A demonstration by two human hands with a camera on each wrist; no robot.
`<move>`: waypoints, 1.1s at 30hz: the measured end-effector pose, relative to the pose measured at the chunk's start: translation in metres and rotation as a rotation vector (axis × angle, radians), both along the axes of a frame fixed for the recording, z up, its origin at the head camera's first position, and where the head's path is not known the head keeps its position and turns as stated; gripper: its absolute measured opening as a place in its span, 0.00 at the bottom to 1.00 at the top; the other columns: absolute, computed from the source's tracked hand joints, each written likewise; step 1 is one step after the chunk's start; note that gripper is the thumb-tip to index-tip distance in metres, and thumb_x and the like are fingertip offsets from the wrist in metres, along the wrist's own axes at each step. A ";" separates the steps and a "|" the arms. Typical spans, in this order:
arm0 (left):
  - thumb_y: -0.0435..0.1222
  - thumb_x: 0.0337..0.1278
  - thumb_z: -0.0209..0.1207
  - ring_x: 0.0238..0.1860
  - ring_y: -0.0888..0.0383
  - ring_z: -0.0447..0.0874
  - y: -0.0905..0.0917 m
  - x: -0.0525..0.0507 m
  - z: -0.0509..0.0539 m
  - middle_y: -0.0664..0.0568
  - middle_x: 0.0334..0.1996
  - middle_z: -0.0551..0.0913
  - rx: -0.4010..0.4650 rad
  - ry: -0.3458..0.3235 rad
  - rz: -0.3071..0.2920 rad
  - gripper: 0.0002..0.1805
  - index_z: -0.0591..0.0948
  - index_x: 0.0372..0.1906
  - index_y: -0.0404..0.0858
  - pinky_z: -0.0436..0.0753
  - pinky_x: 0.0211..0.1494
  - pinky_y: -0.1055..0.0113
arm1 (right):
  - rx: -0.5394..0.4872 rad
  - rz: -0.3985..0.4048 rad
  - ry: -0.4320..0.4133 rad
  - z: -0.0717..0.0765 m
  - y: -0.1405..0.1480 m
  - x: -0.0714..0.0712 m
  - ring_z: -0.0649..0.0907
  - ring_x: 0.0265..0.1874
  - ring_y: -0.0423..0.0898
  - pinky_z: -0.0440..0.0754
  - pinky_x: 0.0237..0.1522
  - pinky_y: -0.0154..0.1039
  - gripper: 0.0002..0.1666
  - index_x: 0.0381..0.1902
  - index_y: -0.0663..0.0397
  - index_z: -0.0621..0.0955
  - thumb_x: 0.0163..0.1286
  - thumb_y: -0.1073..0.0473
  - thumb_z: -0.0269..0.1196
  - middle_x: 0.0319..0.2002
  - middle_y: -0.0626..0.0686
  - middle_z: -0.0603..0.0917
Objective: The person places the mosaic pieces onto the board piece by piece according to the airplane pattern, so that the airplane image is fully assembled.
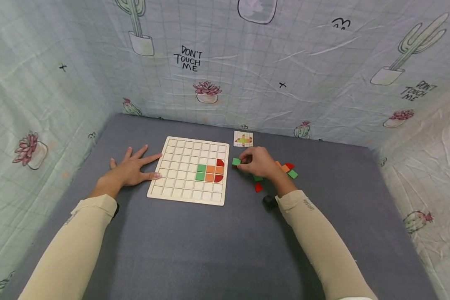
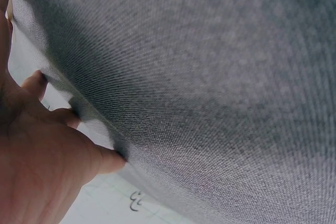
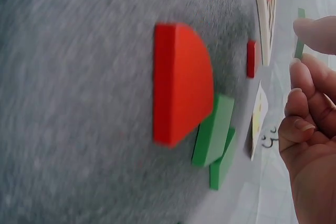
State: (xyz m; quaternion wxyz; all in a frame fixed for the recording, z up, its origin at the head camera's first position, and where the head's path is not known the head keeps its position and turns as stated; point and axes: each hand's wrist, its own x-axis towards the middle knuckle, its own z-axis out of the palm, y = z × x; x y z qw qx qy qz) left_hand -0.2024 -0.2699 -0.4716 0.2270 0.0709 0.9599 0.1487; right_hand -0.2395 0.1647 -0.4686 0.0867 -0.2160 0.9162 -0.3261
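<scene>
A square board with a raised grid lies on the grey table. In its right part sit green square tiles, orange square tiles and red quarter-round tiles. My left hand is spread flat, its index finger and thumb touching the board's left edge. Just off the board's right side, my right hand pinches a green square tile between thumb and finger. The right wrist view shows that tile edge-on, held above the table.
Loose tiles lie under and around my right hand, among them a red quarter-round piece and a green square. A small pattern card lies behind the hand. Printed cloth walls stand around the table.
</scene>
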 end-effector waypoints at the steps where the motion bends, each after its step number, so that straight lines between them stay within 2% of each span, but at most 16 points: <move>1: 0.71 0.64 0.55 0.82 0.23 0.24 0.000 0.000 0.000 0.41 0.86 0.33 0.001 -0.001 0.001 0.50 0.52 0.85 0.61 0.33 0.66 0.11 | -0.004 0.003 -0.003 0.000 -0.002 0.000 0.85 0.37 0.49 0.84 0.42 0.43 0.12 0.44 0.61 0.89 0.65 0.60 0.74 0.39 0.57 0.89; 8: 0.72 0.63 0.55 0.81 0.22 0.24 -0.001 -0.001 -0.002 0.41 0.87 0.33 0.000 -0.005 0.000 0.50 0.52 0.85 0.61 0.33 0.66 0.11 | -0.001 0.044 0.020 -0.001 -0.012 0.001 0.84 0.32 0.45 0.83 0.39 0.40 0.11 0.43 0.61 0.89 0.65 0.60 0.74 0.36 0.55 0.89; 20: 0.71 0.64 0.55 0.81 0.22 0.25 -0.001 0.001 -0.002 0.41 0.86 0.34 0.003 0.000 -0.003 0.50 0.53 0.85 0.60 0.33 0.66 0.10 | -0.011 0.102 0.058 0.000 -0.030 0.004 0.83 0.33 0.46 0.82 0.39 0.39 0.12 0.43 0.61 0.89 0.64 0.60 0.74 0.36 0.56 0.88; 28: 0.71 0.64 0.56 0.81 0.22 0.24 -0.001 -0.001 -0.002 0.41 0.86 0.33 0.003 -0.006 0.003 0.50 0.52 0.85 0.61 0.32 0.66 0.11 | -0.020 0.117 0.021 0.001 -0.041 0.005 0.85 0.37 0.48 0.84 0.43 0.42 0.13 0.46 0.61 0.89 0.66 0.60 0.73 0.39 0.57 0.89; 33: 0.72 0.63 0.55 0.82 0.23 0.23 -0.001 -0.002 -0.003 0.42 0.87 0.33 0.001 -0.008 0.006 0.50 0.52 0.85 0.62 0.32 0.66 0.11 | -0.004 0.125 0.012 0.003 -0.048 0.005 0.83 0.36 0.47 0.82 0.41 0.40 0.13 0.46 0.61 0.89 0.66 0.60 0.72 0.39 0.56 0.88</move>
